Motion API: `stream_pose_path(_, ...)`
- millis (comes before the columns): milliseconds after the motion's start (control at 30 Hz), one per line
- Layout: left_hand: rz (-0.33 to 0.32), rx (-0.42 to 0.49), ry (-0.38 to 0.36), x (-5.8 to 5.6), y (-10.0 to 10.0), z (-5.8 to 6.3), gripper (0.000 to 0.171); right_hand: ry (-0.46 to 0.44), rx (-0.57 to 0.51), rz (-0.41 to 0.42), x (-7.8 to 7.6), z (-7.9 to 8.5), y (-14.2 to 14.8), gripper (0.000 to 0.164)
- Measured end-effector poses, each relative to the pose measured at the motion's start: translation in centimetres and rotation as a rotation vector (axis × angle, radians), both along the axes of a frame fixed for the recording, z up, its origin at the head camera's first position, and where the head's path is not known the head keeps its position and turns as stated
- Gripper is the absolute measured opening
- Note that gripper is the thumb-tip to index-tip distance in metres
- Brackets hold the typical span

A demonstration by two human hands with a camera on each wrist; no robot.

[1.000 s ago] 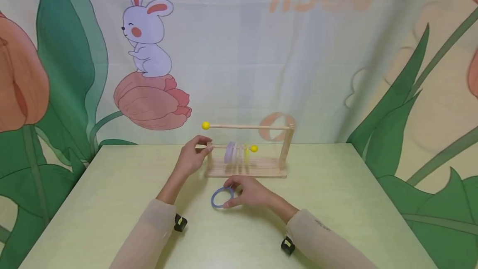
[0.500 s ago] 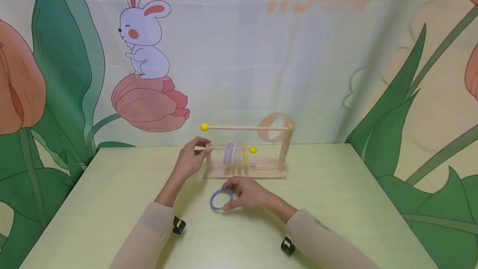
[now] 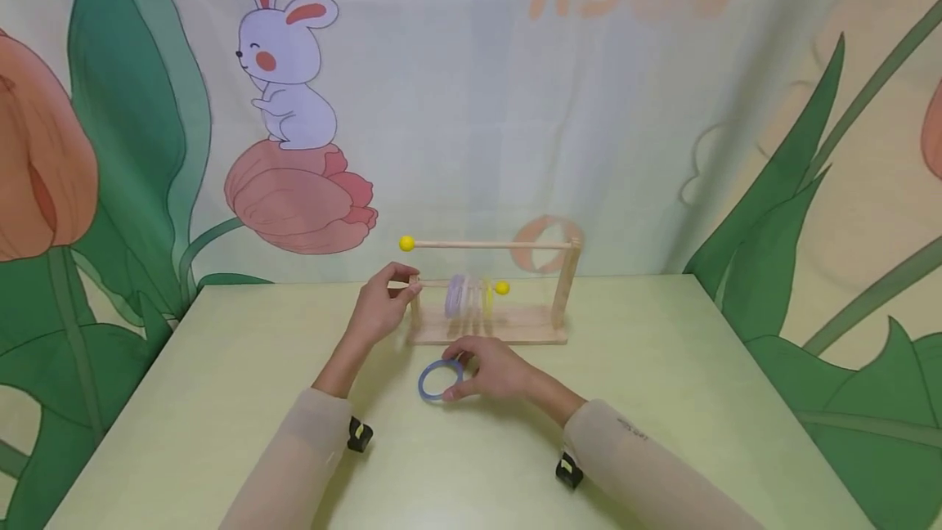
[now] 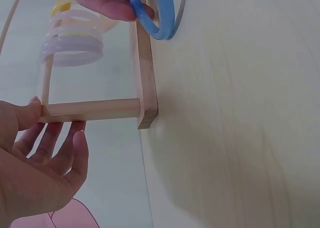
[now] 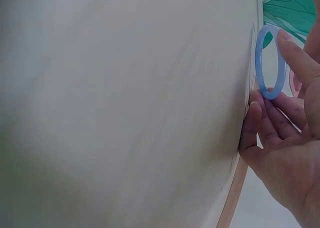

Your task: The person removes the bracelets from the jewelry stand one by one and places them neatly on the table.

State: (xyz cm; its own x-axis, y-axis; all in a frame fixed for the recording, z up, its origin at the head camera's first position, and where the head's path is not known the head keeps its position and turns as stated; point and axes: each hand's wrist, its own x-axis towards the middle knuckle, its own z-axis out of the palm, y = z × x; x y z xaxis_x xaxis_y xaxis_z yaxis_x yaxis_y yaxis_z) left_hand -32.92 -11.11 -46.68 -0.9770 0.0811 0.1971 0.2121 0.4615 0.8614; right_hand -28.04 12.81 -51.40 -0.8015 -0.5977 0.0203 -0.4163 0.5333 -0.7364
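A wooden bangle stand [image 3: 560, 301] stands near the back of the table. My left hand [image 3: 377, 307] grips the top of its short post [image 4: 95, 109], thumb on one side and fingers on the other. In front of the stand, my right hand [image 3: 495, 368] pinches a blue bangle [image 5: 259, 63] between thumb and fingers, apart from the stand. Several bangles hang on the lower rod: purple bangles [image 3: 454, 298] toward the left, pale ones in the middle, and a yellow bangle [image 3: 487, 298] close to the yellow ball [image 3: 503, 288] at the rod's end.
Above the lower rod runs a longer upper rod [image 3: 493, 244], with a yellow ball [image 3: 407, 244] at its left end. Behind the pale table [image 3: 662, 383] hangs a curtain [image 3: 456, 105] printed with a rabbit and tulips.
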Motion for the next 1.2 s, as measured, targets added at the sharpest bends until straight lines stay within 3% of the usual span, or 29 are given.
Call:
stream_pose_path(433, -0.001, 0.006, -0.017, -0.6, -0.2, 0.3, 0.029, 0.009, 0.019, 0.019, -0.8, 0.2, 0.1, 0.060)
stream_pose_path(867, -0.008, 0.006, -0.022, -0.4, -0.5, -0.7, 0.030, 0.034, 0.046, 0.075, -0.3, 0.1, 0.1, 0.060)
stream_pose_path(1200, -0.028, -0.008, -0.011, -0.2, -0.4, 0.1, 0.030, 0.141, 0.118, 0.089, 0.4, 0.7, -0.5, 0.064)
